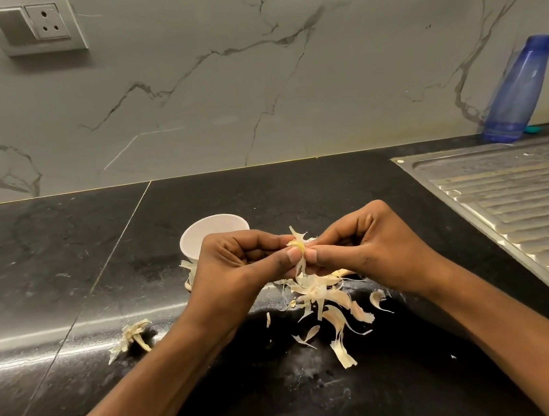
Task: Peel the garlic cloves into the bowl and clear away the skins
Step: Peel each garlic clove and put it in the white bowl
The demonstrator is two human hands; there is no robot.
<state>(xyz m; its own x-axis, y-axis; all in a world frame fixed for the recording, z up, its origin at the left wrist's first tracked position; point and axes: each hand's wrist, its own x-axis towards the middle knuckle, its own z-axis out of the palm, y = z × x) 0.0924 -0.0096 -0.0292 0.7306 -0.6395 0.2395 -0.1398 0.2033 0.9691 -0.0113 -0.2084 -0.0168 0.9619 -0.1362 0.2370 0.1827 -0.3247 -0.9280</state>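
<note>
Left hand (238, 262) and right hand (365, 245) pinching garlic clove (300, 246) just in front of white bowl (201, 235), skins (323, 301) strewn nearer.

Dim, soft light; a glare band streaks the black counter (66, 236) at left; wide-angle edges bow.

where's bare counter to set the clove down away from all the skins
Bare: the black counter left of the white bowl, back to the wall; the strip between the bowl and the sink drainboard, behind the left hand and right hand. Crowded: the skins under both hands and toward the near edge, plus a stray clump further left.
</note>
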